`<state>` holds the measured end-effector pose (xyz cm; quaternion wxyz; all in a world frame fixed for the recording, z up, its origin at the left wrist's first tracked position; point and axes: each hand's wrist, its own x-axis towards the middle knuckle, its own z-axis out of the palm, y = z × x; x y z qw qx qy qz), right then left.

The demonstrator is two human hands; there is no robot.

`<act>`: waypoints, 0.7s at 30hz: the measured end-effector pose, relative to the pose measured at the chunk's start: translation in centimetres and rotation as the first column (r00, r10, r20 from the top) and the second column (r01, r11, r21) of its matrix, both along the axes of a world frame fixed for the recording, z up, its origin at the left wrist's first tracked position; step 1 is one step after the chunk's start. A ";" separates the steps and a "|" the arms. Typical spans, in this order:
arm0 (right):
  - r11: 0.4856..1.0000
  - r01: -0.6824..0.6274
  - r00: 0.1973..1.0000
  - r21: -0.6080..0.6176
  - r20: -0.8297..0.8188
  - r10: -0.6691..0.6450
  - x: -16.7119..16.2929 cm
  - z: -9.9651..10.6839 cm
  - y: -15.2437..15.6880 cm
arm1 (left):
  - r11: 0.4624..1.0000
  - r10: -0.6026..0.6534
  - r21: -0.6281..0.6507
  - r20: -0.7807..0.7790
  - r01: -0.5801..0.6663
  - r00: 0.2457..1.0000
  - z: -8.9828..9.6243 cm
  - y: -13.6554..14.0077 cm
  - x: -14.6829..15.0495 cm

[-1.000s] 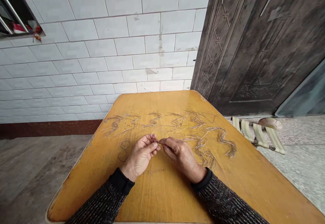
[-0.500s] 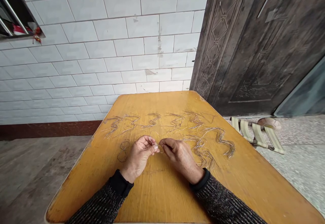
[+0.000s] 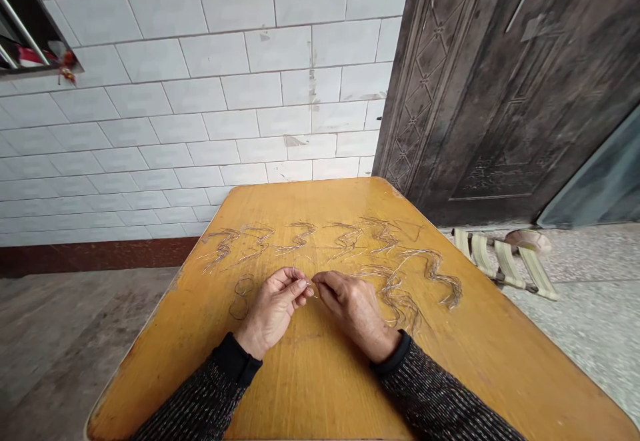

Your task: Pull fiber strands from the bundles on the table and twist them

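Note:
Over the middle of the table, my left hand (image 3: 277,304) pinches a thin wire (image 3: 309,285) between thumb and fingers. My right hand (image 3: 354,306) is closed at the wire's other side, its fingertips pressed together close to the left ones. Much of the wire is hidden by the fingers. Beside my left hand lies a wire bent into a figure-eight of loops (image 3: 241,296). A bundle of wavy wires (image 3: 395,288) lies just past my right hand, with another wavy bundle (image 3: 436,271) farther right.
Several smaller bundles of bent wire (image 3: 345,238) lie in a row across the yellow wooden table (image 3: 310,394). A white tiled wall (image 3: 210,114) stands behind it. At the right are a dark door (image 3: 480,108) and a strapped seat frame (image 3: 505,264) on the floor.
My hands stay nearly in place. The wire loop in my left fingers shows less now, and its end has shifted between the fingertips. The view has moved slightly.

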<state>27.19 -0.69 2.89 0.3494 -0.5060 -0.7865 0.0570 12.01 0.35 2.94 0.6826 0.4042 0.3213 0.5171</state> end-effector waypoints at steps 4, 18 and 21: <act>0.999 0.001 0.998 0.041 0.062 -0.004 0.0 0.0 -0.1 | 1.000 0.003 -0.011 0.002 -0.003 1.000 -0.1 0.1 -0.1; 0.987 0.043 0.976 0.156 0.204 -0.075 -0.2 0.0 -0.6 | 0.998 -0.032 -0.060 -0.039 0.030 0.999 -0.3 0.1 -0.4; 0.990 0.050 0.978 0.134 0.195 -0.076 -0.3 0.0 -0.7 | 0.998 -0.033 -0.051 -0.071 0.029 0.997 -0.4 0.1 -0.4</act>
